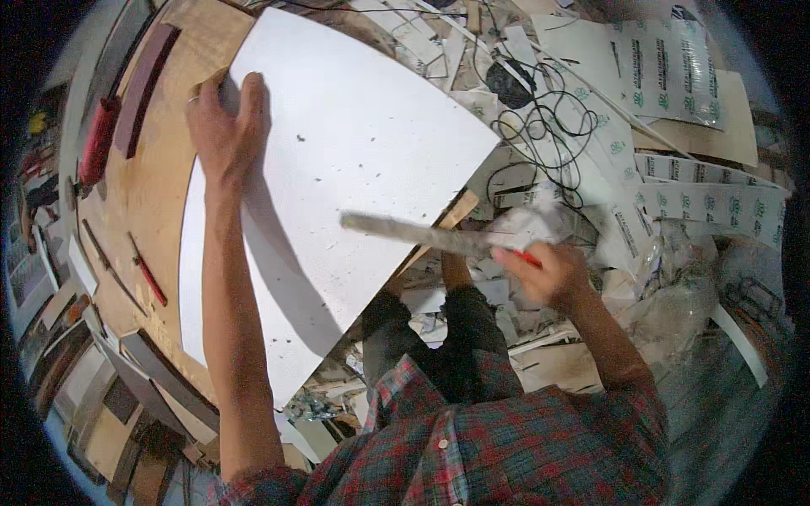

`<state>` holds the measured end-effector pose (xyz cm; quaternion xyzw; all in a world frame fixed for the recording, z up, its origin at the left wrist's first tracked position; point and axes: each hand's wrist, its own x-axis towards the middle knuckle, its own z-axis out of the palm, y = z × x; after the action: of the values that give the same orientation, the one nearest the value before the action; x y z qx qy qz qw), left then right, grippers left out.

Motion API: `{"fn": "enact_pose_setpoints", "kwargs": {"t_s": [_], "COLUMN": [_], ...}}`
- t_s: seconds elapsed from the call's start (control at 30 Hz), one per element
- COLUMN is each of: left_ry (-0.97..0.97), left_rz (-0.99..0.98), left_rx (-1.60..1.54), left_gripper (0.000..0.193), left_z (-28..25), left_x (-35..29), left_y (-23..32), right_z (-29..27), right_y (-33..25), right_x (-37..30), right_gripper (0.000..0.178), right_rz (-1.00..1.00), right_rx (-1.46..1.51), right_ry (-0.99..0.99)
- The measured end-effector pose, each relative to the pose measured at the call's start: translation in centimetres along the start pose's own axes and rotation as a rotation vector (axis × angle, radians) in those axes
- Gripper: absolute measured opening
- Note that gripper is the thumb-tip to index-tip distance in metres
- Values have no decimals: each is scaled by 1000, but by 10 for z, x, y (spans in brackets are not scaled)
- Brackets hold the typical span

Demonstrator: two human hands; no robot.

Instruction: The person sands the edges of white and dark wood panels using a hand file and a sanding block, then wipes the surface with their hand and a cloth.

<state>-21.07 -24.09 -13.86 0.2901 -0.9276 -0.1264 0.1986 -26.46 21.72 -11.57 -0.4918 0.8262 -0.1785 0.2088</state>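
White sheet (371,105) lies under the gripping left hand (226,131); the right hand (554,277) clasps a long tool (413,234).

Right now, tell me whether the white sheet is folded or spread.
Spread: the white sheet shows one broad, uncreased face, the left hand at its edge.
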Motion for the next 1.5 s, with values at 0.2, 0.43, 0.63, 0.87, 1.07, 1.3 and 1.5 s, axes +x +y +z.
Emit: {"fn": "enact_pose_setpoints", "kwargs": {"t_s": [0.2,0.43,0.63,0.87,1.07,1.3,1.5], "left_ry": [-25,3,-18,-37,-39,-31,-25], "left_rz": [6,6,-5,-23,-66,-45,-29], "left_rx": [41,11,-3,10,19,-24,-14], "left_gripper": [57,51,54,57,58,57,55], "left_z": [-3,-3,-1,-2,-1,-2,-3], "left_x": [7,1,3,4,4,6,1], "left_y": [8,9,7,3,2,2,8], "right_z": [-17,-20,-36,-51,-44,-51,-57], "right_y": [18,41,46,56,67,65,65], "right_x": [50,-4,62,36,56,74,54], "right_gripper": [41,57,60,59,63,60,61], "right_rz": [-47,20,-156,-41,-201,-206,-137], "right_rx": [-121,-45,-86,-204,-128,-118,-141], "right_ry": [138,-110,156,-50,151,138,-11]}}
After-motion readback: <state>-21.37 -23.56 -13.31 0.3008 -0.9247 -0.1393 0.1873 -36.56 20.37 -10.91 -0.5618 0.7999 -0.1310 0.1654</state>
